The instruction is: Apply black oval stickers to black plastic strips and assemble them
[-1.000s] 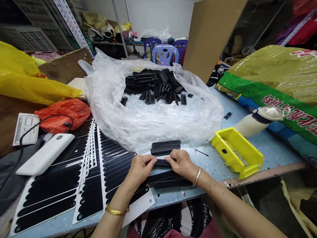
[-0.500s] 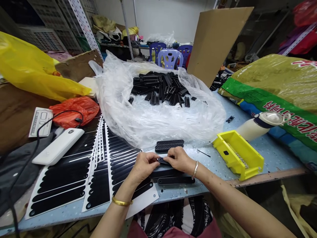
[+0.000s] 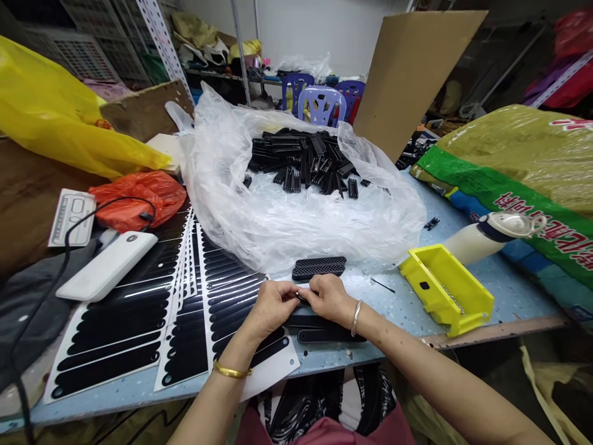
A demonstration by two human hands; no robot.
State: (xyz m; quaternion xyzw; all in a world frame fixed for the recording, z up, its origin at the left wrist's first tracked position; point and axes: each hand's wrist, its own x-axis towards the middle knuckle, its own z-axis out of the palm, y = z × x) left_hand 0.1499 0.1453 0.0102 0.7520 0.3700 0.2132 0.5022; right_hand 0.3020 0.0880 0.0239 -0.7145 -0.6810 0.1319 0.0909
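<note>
Both hands have moved closer over the small black bar [image 3: 303, 299], so less of it shows than half a second ago. Their fingertips now almost meet. The other things on the counter [image 3: 380, 321] stay where they were.

The bar is up between the two hands, near the front of the counter. The left hand [image 3: 277, 307] has its thumb and finger pinched on the bar's left end. The right hand [image 3: 331, 300] has its fingers clamped on the bar and covers most of it. You cannot tell if the bar touches anything under it.

Just behind the hands lie two bars [image 3: 319, 267] side by side, with a criss-cross pattern on top. One more bar [image 3: 324, 335] lies flat near the front edge, close to the right wrist. To the left are white sheets with rows of long black stickers [image 3: 241, 296], and a white box [image 3: 109, 266] sits on some of them. Farther back, a big clear bag [image 3: 296, 228] lies open around a pile of black parts [image 3: 296, 154]. On the right are a thin black stick [image 3: 382, 285], a yellow tray [image 3: 424, 296] with tiny bits in it, and a tilted bottle [image 3: 472, 241].
</note>
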